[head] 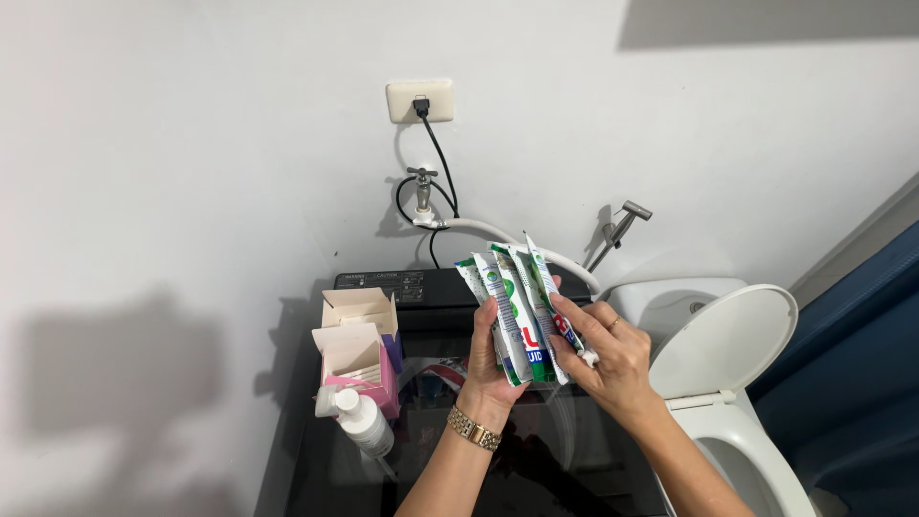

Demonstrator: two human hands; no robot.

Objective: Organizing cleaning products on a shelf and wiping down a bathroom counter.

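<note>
a fan of green-and-white sachets (517,311) is being held upright above the dark glass lid of a top-load washing machine (536,460), approx. over its middle. the packets are being clasped from behind by the left hand (490,369), fingers wrapped round their lower ends, a gold watch (473,428) being worn on that wrist. the right hand (613,356) is being pressed against the front sachet, thumb and fingertips pinching its right edge, a ring being worn on one finger. at the lid's left edge an open pink-and-white box (359,354) is being kept w/ flaps up, a white pump bottle (359,419) lying just beside it. behind the machine, on the white wall, a plug is being seated in a socket (419,101) above a tap (422,191) w/ a hose attached. a toilet (728,383) w/ lid raised is standing to the right, next to a bidet sprayer (620,228).
</note>
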